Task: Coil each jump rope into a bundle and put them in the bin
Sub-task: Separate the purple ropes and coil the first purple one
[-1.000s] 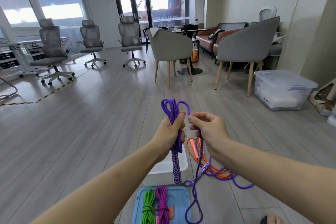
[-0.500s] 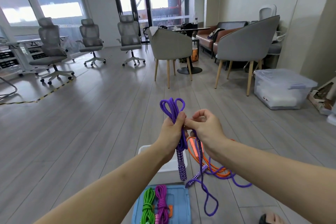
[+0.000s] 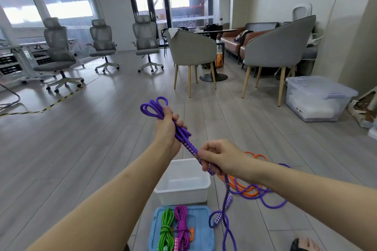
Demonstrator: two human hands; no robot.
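Gripping the looped purple braided jump rope (image 3: 179,128), the left hand (image 3: 168,128) is holding it up; the right hand (image 3: 216,157) is pinching its checkered handle (image 3: 192,149) above the white plastic bin (image 3: 183,193)

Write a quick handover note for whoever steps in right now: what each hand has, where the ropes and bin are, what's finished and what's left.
Left hand grips the folded loops of the purple rope.
Right hand holds the same rope lower down, at its checkered handle; the rest trails to the floor.
White bin sits on the floor just ahead, with no ropes visible in it.
Green bundle and magenta bundle lie coiled on the blue lid.
Orange rope lies loose on the floor, tangled with the purple tail.
Done: two ropes coiled.
Left: finish the purple, coil the orange, put all in the bin.
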